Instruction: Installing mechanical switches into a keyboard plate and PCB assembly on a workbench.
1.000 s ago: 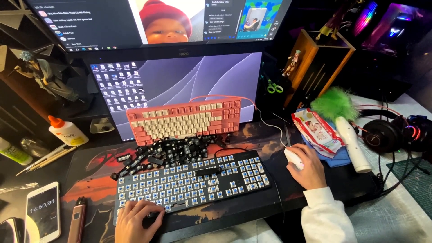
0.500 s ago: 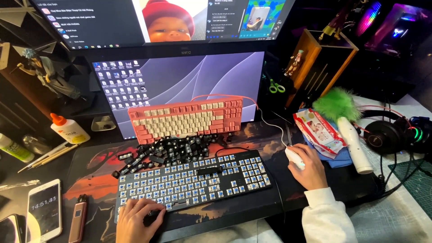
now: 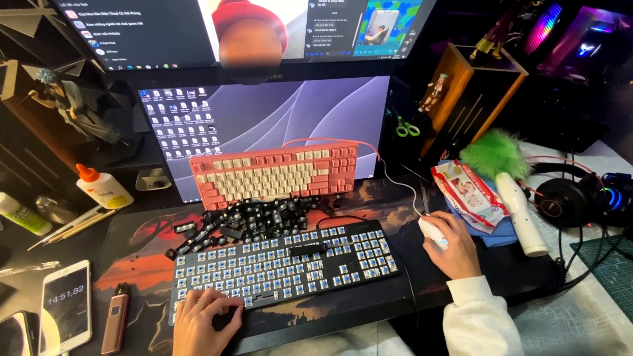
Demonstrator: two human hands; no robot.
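A black keyboard (image 3: 283, 264) with its keycaps removed shows rows of blue switches on a dark desk mat. My left hand (image 3: 201, 323) rests on its near left corner, fingers curled onto the front edge. Loose black keycaps (image 3: 244, 221) lie heaped just behind it. A pink and cream keyboard (image 3: 273, 175) leans against the lower monitor (image 3: 264, 118). My right hand (image 3: 452, 247), in a white sleeve, grips a white mouse (image 3: 432, 231) to the right of the black keyboard.
A phone (image 3: 64, 306) and a small brown device (image 3: 114, 318) lie at the near left, a glue bottle (image 3: 102, 188) behind. Right of the mouse are a wipes packet (image 3: 471, 191), a green duster (image 3: 508, 178), and headphones (image 3: 567, 198). A second screen hangs above.
Both hands stay where they were. The view has shifted slightly, nothing on the desk has moved.
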